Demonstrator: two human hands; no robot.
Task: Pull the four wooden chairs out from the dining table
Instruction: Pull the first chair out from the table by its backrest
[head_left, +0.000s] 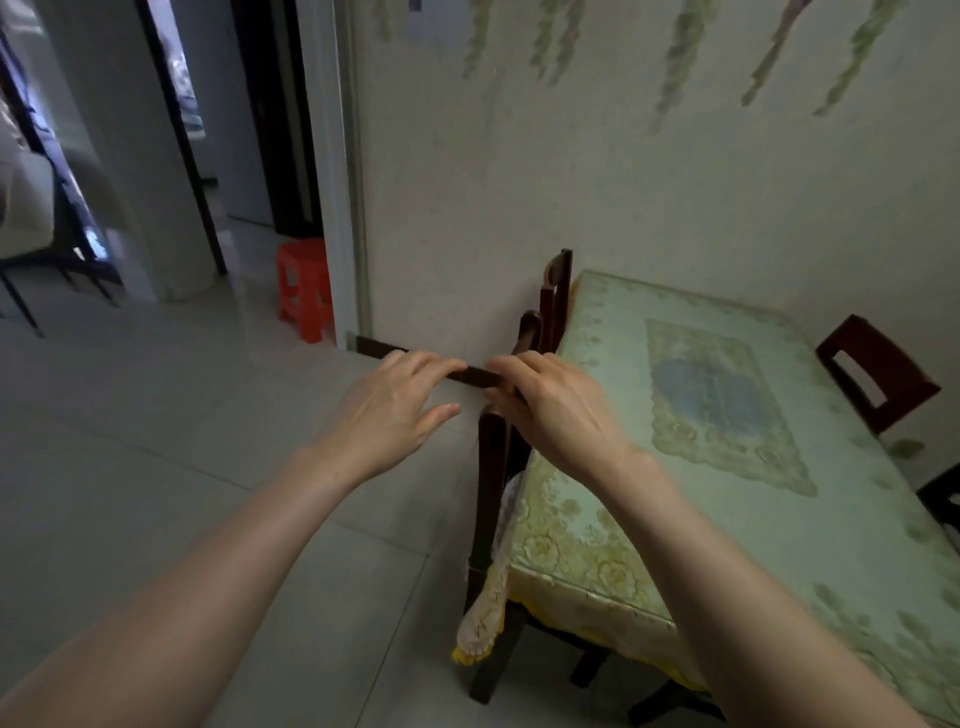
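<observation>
The dining table (613, 577), under a green and yellow flowered cloth, stands against the wall. Two dark wooden chairs are pushed in on its left side: the near chair (491, 499) and the far chair (558, 283). On the right side, the back of a third chair (878, 376) shows, and a corner of a fourth chair (943, 499). My right hand (556, 410) lies over the top rail of the near chair, fingers curled on it. My left hand (392, 410) hovers just left of that rail, fingers spread, holding nothing.
A red plastic stool (305, 288) stands by the doorway at the wall's corner. Pale floor tiles (208, 441) stretch to the left of the chairs. A dark skirting board (376, 348) runs along the wall behind my hands. A folding frame (31, 270) stands far left.
</observation>
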